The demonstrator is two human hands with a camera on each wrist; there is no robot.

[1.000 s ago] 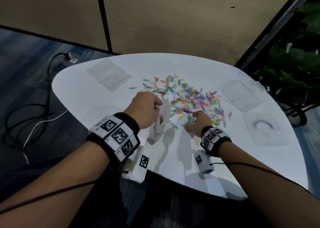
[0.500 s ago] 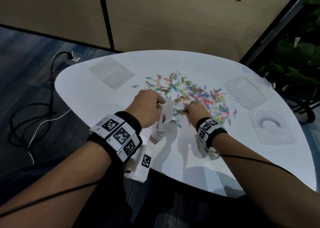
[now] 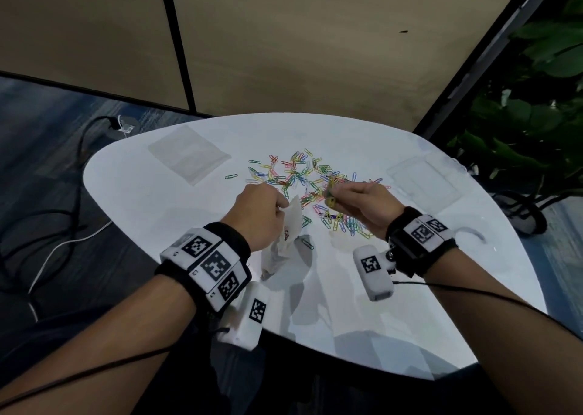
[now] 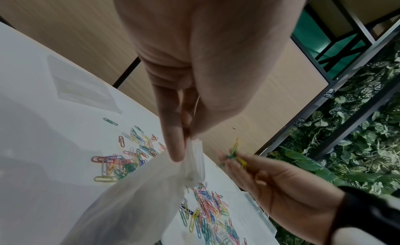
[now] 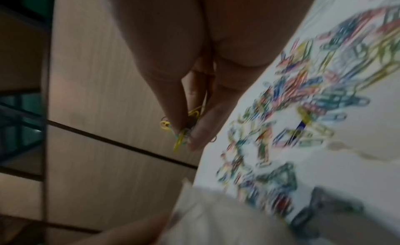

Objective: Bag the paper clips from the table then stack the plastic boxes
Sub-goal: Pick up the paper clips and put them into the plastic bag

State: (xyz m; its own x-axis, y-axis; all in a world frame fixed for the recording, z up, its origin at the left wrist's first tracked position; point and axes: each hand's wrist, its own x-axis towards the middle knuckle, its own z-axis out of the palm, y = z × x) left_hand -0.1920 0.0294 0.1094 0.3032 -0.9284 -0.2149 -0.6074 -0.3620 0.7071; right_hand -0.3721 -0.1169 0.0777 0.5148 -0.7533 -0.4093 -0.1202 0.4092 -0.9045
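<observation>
Above table (image 3: 157, 200), left hand (image 3: 257, 214) pinching bag (image 3: 285, 241), right hand (image 3: 362, 201) pinching clips (image 3: 329, 193)

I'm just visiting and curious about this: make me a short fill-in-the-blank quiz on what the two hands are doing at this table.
1. The left hand pinches the rim of a thin plastic ____.
2. The right hand holds a small bunch of paper ____ above the table.
3. Most of the paper clips lie loose on the ____.
4. The spare flat bag lies to the ____ of the pile in the head view.

Missing words: bag; clips; table; left
</observation>
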